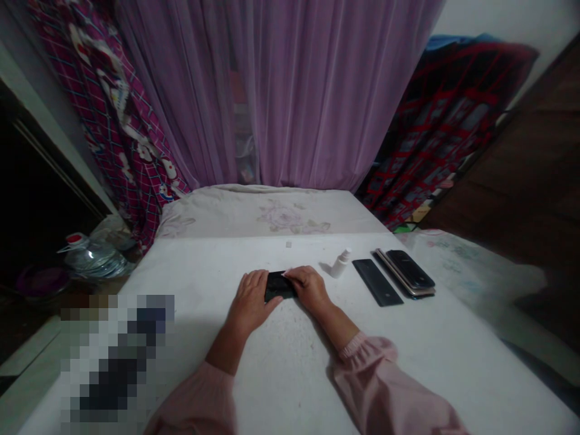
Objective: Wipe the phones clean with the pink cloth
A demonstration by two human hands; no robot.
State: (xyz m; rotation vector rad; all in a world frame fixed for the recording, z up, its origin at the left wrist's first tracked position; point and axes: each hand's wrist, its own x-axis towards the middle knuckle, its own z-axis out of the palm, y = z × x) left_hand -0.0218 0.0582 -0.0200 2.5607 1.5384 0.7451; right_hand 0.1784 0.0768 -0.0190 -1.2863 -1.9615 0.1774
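1. Pink gathered sleeves (385, 386) nearest, entering from below over a white-covered table (281, 374)
2. Left hand (251, 300) closed narrowly on the left side of a black phone (277, 286)
3. Right hand (309, 287) closed on its right side, fingers (292, 274) over the top edge
4. Phone held between both hands, above the table's middle
5. White spray bottle (341, 263) near the right hand; second black phone (377, 281) and stacked phones (410, 272) farther right

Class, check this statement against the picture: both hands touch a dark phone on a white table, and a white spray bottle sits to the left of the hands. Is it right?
Not quite: the head view shows the white spray bottle to the right of the hands, not the left. The rest stands: the left hand and right hand touch a dark phone on a white table.
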